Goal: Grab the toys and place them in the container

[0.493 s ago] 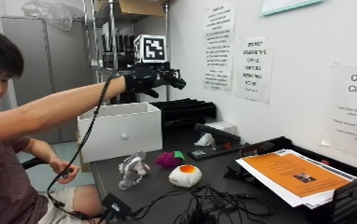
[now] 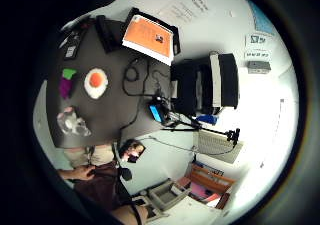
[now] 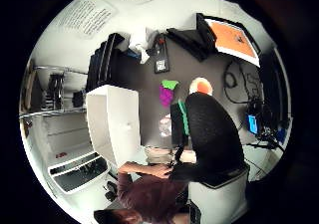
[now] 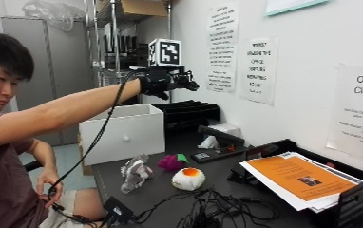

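Note:
Three toys lie on the dark table (image 4: 169, 194): a grey figure toy (image 4: 134, 172) (image 2: 73, 122) (image 3: 165, 126), a purple toy with a green leaf (image 4: 171, 162) (image 2: 66, 84) (image 3: 167, 93), and a fried-egg toy (image 4: 187, 178) (image 2: 96, 82) (image 3: 200, 86). The white container (image 4: 124, 128) (image 3: 117, 124) stands behind them at the table's back left. My gloved right hand (image 4: 166, 81) is raised high in the air above the container's right end, far above the toys. Its fingers look relaxed and hold nothing.
A black paper tray with an orange sheet (image 4: 295, 178) sits at the right. Loose cables (image 4: 213, 209) and a small black box (image 4: 117, 209) lie at the front edge. Stacked black trays (image 4: 191, 110) stand against the wall, beside a metal shelf (image 4: 115, 52).
My raised hand has shifted slightly to the right, toward the wall. The toys and the container have not moved.

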`<act>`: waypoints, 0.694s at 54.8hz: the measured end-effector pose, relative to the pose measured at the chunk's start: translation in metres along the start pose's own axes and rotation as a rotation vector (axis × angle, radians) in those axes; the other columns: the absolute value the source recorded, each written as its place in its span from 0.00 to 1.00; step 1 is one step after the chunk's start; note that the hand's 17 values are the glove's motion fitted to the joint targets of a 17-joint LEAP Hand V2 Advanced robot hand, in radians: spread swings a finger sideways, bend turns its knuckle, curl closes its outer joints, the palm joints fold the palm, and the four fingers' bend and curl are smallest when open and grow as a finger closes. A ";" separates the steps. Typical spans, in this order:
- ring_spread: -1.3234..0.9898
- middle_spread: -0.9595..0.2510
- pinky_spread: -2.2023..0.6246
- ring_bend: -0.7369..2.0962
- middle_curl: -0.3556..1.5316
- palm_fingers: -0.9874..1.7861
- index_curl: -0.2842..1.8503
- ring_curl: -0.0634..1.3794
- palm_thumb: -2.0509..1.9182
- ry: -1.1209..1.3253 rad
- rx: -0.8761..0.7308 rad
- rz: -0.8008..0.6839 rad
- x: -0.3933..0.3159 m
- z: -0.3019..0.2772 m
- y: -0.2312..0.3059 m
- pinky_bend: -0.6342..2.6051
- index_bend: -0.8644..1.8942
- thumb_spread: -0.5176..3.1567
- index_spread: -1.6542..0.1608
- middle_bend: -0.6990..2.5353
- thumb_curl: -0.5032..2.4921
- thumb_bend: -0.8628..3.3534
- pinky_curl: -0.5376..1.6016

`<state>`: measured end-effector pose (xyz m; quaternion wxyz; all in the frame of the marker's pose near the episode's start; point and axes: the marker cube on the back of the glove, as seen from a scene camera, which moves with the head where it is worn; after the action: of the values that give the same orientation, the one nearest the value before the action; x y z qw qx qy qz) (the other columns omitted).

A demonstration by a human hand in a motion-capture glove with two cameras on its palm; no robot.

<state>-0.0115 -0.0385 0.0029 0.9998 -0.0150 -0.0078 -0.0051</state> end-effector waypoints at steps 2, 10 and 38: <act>0.53 0.71 0.77 0.40 0.31 0.34 0.21 0.17 0.52 -0.005 -0.006 -0.001 0.000 0.003 -0.003 0.38 0.35 0.53 0.78 0.28 0.23 0.22 0.38; 0.53 0.72 0.77 0.41 0.33 0.32 0.21 0.19 0.51 -0.038 -0.021 -0.013 0.001 0.020 -0.017 0.39 0.35 0.53 0.78 0.27 0.23 0.21 0.39; 0.57 0.77 0.79 0.42 0.32 0.27 0.20 0.22 0.50 -0.185 -0.249 0.037 -0.036 0.247 -0.085 0.50 0.34 0.49 0.77 0.25 0.24 0.19 0.44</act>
<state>-0.0526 -0.1162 0.2518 0.9852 -0.1393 -0.0988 0.0137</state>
